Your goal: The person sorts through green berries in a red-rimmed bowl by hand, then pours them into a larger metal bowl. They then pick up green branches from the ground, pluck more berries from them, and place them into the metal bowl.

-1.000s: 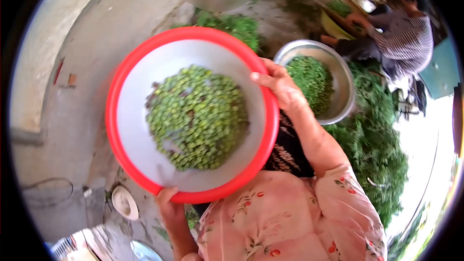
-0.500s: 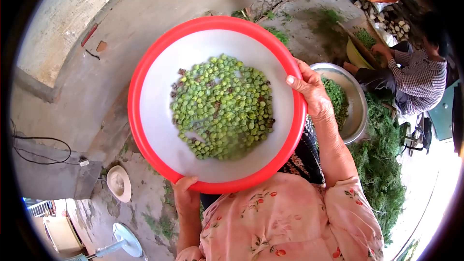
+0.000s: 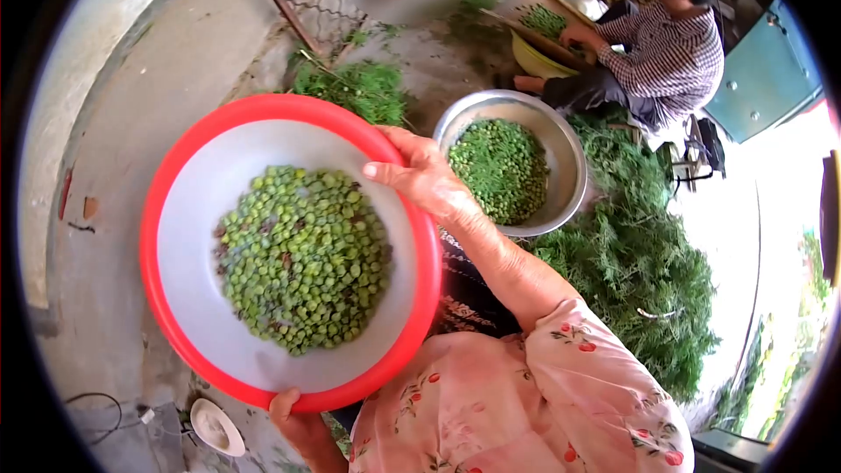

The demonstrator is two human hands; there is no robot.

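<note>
A round white basin [image 3: 188,210] with a wide red rim is held in front of me between both hands. Inside it lies a heap of small round green pods or berries [image 3: 302,263], mixed with a few dark brown bits. My right hand [image 3: 429,180] grips the upper right rim, its thumb over the edge and its fingers hidden underneath. At the bottom rim my left hand [image 3: 298,420] holds on with the thumb on top; its other fingers are out of sight beneath. Just right of my right hand stands a metal bowl [image 3: 568,166] with more green pods and leafy sprigs.
A person [image 3: 657,52] in a checked shirt sits at upper right by a yellow basin [image 3: 530,57]. Feathery green branches [image 3: 622,271] are piled on the floor to the right. A pale hat [image 3: 217,427] lies at lower left. Greenery [image 3: 355,92] lies behind the basin.
My view has turned to the right, so the metal bowl and the other person show more fully. Both hands keep hold of the basin, which now appears lower and further left.
</note>
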